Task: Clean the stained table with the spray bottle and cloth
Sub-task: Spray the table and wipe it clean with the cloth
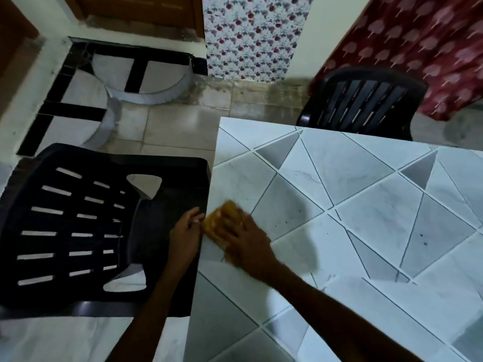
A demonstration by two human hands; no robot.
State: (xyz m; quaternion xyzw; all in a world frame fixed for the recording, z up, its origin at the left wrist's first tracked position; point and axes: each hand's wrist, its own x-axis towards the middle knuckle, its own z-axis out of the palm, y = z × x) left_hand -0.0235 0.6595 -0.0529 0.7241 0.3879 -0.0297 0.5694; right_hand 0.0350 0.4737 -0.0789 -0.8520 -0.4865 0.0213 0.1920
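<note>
So the white-and-grey tile-patterned counter [366,205] is being wiped right at its left edge, next to the slatted black plastic chair [78,218] that's pushed up against it. A second black chair [366,100] is parked at the far side.

For the wipe to be done well, overlapping strokes should probably be worked across from this edge, with the pressure kept even. Anything loosened could be swept toward the left hand [187,231]. It's held against the counter's edge with its fingers loosely extended, and nothing is seen in it. It looks placed to catch whatever gets pushed off, though that's only a guess.

The right hand [248,241] is laid flat on the cloth with the fingers spread, so it's being pressed down rather than pinched. The view is a bit smeared there.

The orange-yellow cloth [222,212] is bunched under that palm, with only its far end and a sliver by the wrist showing. It looks thick and soft.

A few small dark specks [423,239] are left further right and should be hit next. No spray bottle is seen anywhere.
</note>
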